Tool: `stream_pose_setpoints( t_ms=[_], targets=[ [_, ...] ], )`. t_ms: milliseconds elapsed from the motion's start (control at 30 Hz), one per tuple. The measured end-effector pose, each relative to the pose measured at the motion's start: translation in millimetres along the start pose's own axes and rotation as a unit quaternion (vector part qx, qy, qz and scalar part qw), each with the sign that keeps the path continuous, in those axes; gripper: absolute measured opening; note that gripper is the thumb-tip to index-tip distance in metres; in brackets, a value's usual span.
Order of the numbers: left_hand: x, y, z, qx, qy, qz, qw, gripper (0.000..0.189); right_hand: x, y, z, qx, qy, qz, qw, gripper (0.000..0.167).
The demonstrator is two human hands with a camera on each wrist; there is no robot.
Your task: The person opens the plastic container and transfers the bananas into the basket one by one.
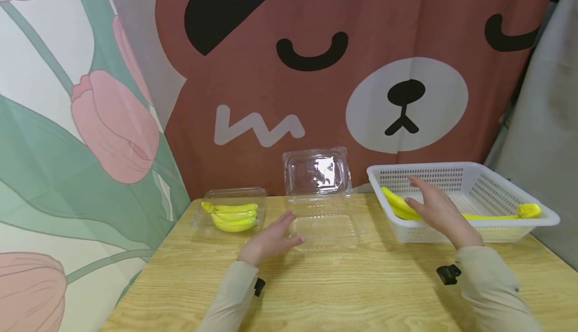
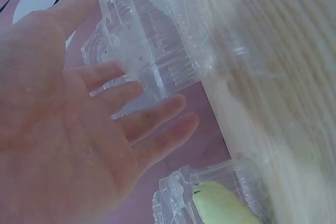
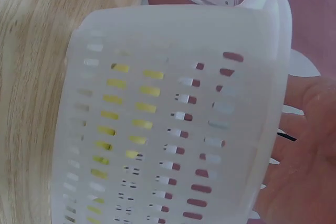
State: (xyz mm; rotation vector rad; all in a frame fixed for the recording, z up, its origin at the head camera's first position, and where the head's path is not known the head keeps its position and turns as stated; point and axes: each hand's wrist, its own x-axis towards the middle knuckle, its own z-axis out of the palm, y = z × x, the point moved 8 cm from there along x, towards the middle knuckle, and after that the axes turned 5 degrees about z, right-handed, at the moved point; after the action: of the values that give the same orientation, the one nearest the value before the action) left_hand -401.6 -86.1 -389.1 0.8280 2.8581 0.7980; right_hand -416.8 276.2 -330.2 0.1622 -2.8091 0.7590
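My left hand [image 1: 271, 241] hovers at the left edge of an open clear plastic clamshell box [image 1: 322, 231], its fingers extended and nothing in its grasp. The box's lid [image 1: 295, 174] stands raised against the curtain. Left of that hand, a bunch of yellow bananas [image 1: 235, 218] lies inside another clear plastic box [image 1: 262, 196]. Over the white plastic basket [image 1: 424, 234] reaches my right hand [image 1: 435, 209], fingers spread and holding nothing visible. Yellow bananas [image 1: 395, 204] lie in the basket, partly hidden by this hand and the basket wall. Their yellow stem end [image 1: 529, 210] shows at the right.
The wooden table [image 1: 316, 292] runs up to a brown bear-patterned curtain [image 1: 253, 81] at the back. A flowered curtain [image 1: 113, 121] hangs along the left side, and a grey cloth [image 1: 548, 121] on the right. Small black devices sit at both wrists.
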Motion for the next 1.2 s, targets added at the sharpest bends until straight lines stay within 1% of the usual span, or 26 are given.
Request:
stream_pose_setpoints(
  t_ms=[100, 233, 400, 567, 733, 833, 1067, 1200],
  targets=[
    [0.3, 0.6, -2.6, -0.001, 0.006, 0.005, 1.0000, 0.075, -0.6, -4, 1, 0.003, -0.006, -0.003, 1.0000, 0.067],
    [0.1, -0.1, -9.9, 0.006, 0.026, 0.006, 0.9996, 0.070, -1.8, -13, 4, 0.011, -0.014, -0.010, 0.9998, 0.067],
    [-1.4, -0.5, -20.4, 0.010, 0.044, 0.011, 0.9989, 0.066, -4.7, -31, 8, 0.022, -0.008, -0.044, 0.9988, 0.064],
    [-5.4, -3.5, -33.4, 0.021, 0.076, 0.023, 0.9966, 0.060, -5.9, -47, 18, 0.035, -0.006, -0.065, 0.9973, 0.061],
    [-11.0, -12.7, -49.1, 0.049, 0.111, 0.018, 0.9925, 0.057, -5.7, -62, 27, 0.049, -0.005, -0.083, 0.9953, 0.059],
    [-14.6, -19.7, -58.4, 0.058, 0.126, 0.008, 0.9903, 0.058, -5.0, -72, 34, 0.054, -0.011, -0.093, 0.9942, 0.060],
    [-27.0, -38.5, -83.1, 0.040, 0.156, -0.003, 0.9870, 0.059, -2.6, -92, 53, 0.062, -0.024, -0.092, 0.9936, 0.061],
    [-34.9, -48.8, -93.3, 0.040, 0.166, -0.010, 0.9853, 0.058, -2.7, -107, 63, 0.061, -0.021, -0.101, 0.9928, 0.062]
  ],
)
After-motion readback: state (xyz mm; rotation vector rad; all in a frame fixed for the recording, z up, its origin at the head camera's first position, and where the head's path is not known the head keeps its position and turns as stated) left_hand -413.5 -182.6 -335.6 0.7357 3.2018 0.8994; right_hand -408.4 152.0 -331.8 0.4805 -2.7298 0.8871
